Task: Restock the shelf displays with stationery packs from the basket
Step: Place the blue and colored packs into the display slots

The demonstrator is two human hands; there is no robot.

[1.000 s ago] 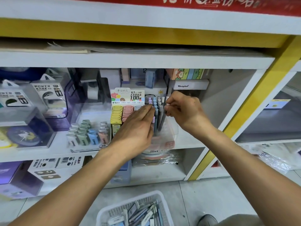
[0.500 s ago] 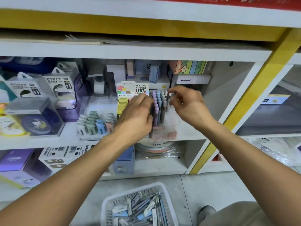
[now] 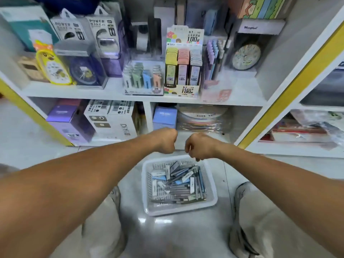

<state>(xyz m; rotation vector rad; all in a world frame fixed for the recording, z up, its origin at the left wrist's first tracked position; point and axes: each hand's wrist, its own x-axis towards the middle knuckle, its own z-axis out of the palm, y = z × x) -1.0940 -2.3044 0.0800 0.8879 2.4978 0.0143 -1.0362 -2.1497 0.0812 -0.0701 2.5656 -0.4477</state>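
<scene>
A white plastic basket (image 3: 149,185) sits on the floor between my knees, filled with several stationery packs (image 3: 178,185) in grey, white and blue. My left hand (image 3: 164,140) and my right hand (image 3: 200,146) hang side by side just above the basket's far rim. Their backs face me, the fingers curl loosely downward and neither holds anything. On the middle shelf (image 3: 242,102), a clear stand of pastel pens (image 3: 216,56) rises beside a pencil-lead display (image 3: 183,60).
A round clock (image 3: 246,56) stands right of the pens, and an eraser display (image 3: 143,77) and power bank packs (image 3: 104,34) are to the left. Boxes (image 3: 111,120) fill the lower shelf. A yellow post (image 3: 290,84) bounds the bay on the right.
Both hands have left the pen stand on the shelf and dropped to just above the basket. The view has tilted down toward the floor.
</scene>
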